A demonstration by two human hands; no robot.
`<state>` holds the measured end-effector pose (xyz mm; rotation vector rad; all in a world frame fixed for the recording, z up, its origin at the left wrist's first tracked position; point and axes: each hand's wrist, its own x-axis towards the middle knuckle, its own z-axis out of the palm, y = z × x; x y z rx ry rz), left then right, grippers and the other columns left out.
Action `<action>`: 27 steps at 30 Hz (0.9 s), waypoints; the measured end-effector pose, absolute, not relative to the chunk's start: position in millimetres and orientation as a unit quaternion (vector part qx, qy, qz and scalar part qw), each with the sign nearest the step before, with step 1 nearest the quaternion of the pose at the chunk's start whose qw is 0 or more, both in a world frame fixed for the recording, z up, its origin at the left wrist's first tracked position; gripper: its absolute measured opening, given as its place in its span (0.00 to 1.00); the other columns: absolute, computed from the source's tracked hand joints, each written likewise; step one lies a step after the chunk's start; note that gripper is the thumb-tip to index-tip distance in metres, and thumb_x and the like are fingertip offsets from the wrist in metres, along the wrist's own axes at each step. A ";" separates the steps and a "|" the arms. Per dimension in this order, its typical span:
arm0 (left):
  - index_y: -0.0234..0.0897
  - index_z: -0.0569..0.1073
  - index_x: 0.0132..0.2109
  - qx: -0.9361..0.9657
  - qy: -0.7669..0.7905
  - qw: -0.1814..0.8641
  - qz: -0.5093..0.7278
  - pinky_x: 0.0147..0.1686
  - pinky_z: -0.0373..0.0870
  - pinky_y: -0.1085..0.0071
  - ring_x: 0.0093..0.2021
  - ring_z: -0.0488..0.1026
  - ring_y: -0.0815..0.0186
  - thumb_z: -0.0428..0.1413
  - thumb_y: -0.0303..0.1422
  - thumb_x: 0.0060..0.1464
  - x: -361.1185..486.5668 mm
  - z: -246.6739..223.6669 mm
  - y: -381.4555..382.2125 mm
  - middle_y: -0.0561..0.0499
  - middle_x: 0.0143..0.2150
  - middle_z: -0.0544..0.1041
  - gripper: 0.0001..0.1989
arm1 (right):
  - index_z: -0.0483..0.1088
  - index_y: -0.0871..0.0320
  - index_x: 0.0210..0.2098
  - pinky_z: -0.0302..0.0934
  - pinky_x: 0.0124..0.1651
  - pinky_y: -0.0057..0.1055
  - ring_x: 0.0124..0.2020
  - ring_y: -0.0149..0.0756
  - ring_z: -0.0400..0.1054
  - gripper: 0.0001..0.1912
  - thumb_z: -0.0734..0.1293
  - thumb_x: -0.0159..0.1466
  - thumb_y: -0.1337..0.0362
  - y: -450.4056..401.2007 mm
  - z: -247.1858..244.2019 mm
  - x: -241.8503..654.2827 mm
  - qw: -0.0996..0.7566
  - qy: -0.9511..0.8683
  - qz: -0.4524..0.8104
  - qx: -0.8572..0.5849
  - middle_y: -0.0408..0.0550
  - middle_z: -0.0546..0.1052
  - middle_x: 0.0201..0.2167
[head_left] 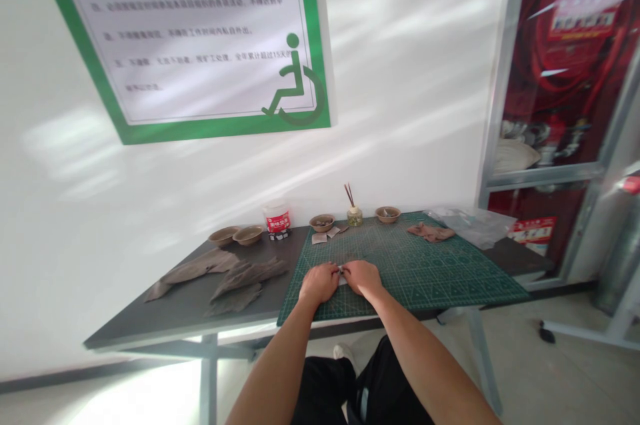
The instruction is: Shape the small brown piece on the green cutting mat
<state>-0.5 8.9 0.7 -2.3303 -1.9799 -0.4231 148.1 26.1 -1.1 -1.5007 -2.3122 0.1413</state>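
My left hand (320, 282) and my right hand (363, 276) meet over the near part of a green cutting mat (420, 272). Their fingers are closed and pinch a small whitish piece (343, 278) between them. A dark spot shows at its upper end; too little is visible to tell its kind. Beyond my hands, a few small flat beige pieces (319, 238) lie on the mat, close to a brown bowl (322, 222) with small things in it.
Crumpled grey-brown cloths (245, 282) lie on the dark table (165, 322) at left, with two brown bowls (249, 234) and a red-labelled tub (277, 221) behind. A reed jar (355, 216), another bowl (388, 214), a brown cloth (431, 232) and plastic bag (470, 225) are at the back and right.
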 end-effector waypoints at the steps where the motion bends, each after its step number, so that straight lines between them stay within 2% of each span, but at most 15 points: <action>1: 0.48 0.70 0.47 -0.753 -0.643 0.022 -0.137 0.53 0.55 0.68 0.55 0.61 0.64 0.43 0.37 0.53 0.0 1.8 8.1 0.55 0.54 0.67 0.17 | 0.70 0.49 0.40 0.53 0.40 0.29 0.42 0.35 0.65 0.19 0.50 0.63 0.55 25.6 -0.1 148.7 0.185 -0.827 0.052 -0.529 0.47 0.74 0.39; 7: 0.48 0.70 0.48 -0.750 -0.648 0.015 -0.136 0.54 0.55 0.67 0.55 0.61 0.63 0.43 0.37 0.54 1.6 3.9 6.5 0.54 0.54 0.67 0.17 | 0.72 0.48 0.37 0.53 0.39 0.26 0.41 0.34 0.65 0.16 0.54 0.60 0.56 21.7 1.5 150.5 0.180 -0.833 0.061 -0.519 0.43 0.74 0.37; 12: 0.48 0.70 0.47 -0.752 -0.644 0.021 -0.140 0.53 0.56 0.67 0.54 0.61 0.63 0.42 0.37 0.54 1.3 1.5 7.4 0.55 0.54 0.67 0.17 | 0.71 0.51 0.38 0.53 0.39 0.27 0.41 0.35 0.65 0.17 0.54 0.60 0.55 21.4 -0.9 148.7 0.186 -0.818 0.062 -0.542 0.47 0.74 0.37; 18: 0.47 0.70 0.47 -0.747 -0.651 0.014 -0.132 0.54 0.55 0.67 0.55 0.60 0.62 0.43 0.36 0.54 3.5 3.3 5.9 0.54 0.54 0.66 0.17 | 0.70 0.53 0.40 0.53 0.40 0.30 0.41 0.36 0.66 0.20 0.49 0.63 0.56 24.8 -1.8 146.2 0.183 -0.801 0.048 -0.567 0.50 0.74 0.38; 27: 0.47 0.70 0.47 -0.758 -0.637 0.020 -0.136 0.53 0.55 0.68 0.56 0.60 0.63 0.42 0.35 0.53 3.2 5.5 5.3 0.55 0.53 0.67 0.17 | 0.70 0.48 0.42 0.53 0.42 0.28 0.43 0.35 0.64 0.20 0.50 0.63 0.55 25.1 2.1 149.4 0.173 -0.827 0.055 -0.531 0.47 0.73 0.40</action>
